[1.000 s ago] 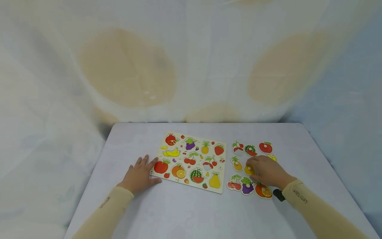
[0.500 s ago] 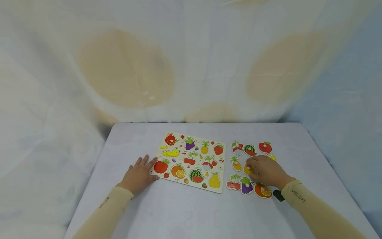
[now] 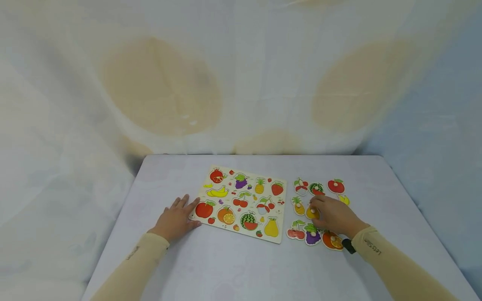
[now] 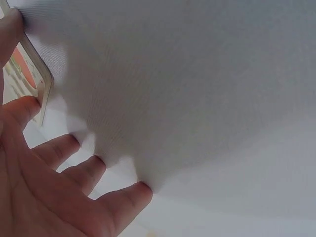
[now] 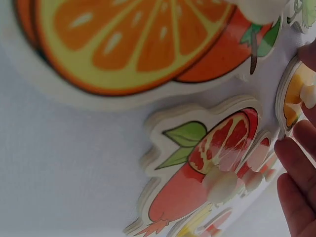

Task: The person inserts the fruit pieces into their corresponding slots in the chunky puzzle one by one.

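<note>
My left hand (image 3: 174, 221) rests on the table with spread, straight fingers, the index touching the left edge of the fruit puzzle board (image 3: 229, 228). In the left wrist view, the fingertips (image 4: 143, 186) press on the cloth beside the board's corner. My right hand (image 3: 335, 215) holds a yellow pear puzzle piece (image 3: 312, 213) between thumb and fingers, low over the table right of the board. In the right wrist view, the fingers curl at the edge of this yellow piece (image 5: 292, 98); its white knob shows between them. A pomegranate piece (image 5: 177, 192) lies beneath the hand.
Loose knobbed pieces lie around my right hand: pineapple (image 3: 298, 207), cherries (image 3: 295, 233), grapes (image 3: 312, 237), orange (image 3: 331, 241), watermelon (image 3: 316, 189), apple (image 3: 336, 186) and banana (image 3: 344, 200). White cloth hangs behind the table's back edge (image 3: 263, 155).
My right hand has shifted slightly left with the pear piece, and more of the banana piece shows behind it. The left hand has stayed in place.
</note>
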Available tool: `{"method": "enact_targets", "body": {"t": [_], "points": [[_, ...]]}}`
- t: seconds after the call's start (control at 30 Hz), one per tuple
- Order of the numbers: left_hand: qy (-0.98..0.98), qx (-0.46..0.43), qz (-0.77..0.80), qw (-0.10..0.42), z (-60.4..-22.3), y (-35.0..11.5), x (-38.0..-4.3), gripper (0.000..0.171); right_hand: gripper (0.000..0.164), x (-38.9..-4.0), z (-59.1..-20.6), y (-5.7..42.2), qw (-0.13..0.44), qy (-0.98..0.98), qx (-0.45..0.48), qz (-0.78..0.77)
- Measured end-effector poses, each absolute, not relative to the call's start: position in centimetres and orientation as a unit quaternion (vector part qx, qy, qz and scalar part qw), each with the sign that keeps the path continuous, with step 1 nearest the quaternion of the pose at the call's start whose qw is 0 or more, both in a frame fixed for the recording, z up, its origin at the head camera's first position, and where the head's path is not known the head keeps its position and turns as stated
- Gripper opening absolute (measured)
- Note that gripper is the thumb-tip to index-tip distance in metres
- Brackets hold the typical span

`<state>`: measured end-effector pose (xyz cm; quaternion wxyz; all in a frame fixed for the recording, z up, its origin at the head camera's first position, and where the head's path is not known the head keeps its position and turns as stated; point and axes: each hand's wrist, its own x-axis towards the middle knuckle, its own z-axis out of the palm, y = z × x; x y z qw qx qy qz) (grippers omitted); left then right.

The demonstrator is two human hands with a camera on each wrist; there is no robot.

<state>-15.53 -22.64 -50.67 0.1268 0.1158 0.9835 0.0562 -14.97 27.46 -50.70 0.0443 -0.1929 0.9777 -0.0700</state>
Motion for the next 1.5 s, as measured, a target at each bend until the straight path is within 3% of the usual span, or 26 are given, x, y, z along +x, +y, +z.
{"method": "enact_targets", "body": {"t": [0.4, 0.67, 1.13, 1.5], "points": [[0.984, 0.124, 0.048, 0.116, -50.9, -22.9, -15.5, 0.083, 0.038, -14.4, -49.8, 26.7, 0.042, 0.981, -0.155, -0.106], [0.985, 0.132, 0.044, 0.107, -51.0, -22.9, -15.8, 0.083, 0.038, -13.7, -48.4, 23.2, 0.060, 0.977, -0.144, -0.143], [0.985, 0.135, 0.050, 0.092, -51.2, -23.0, -15.5, 0.084, 0.031, -12.8, -48.9, 15.5, 0.079, 0.969, -0.186, -0.140], [0.986, 0.146, 0.038, 0.071, -51.6, -23.3, -15.7, 0.082, 0.034, -12.3, -50.1, 14.6, 0.074, 0.966, -0.218, -0.113]]}}
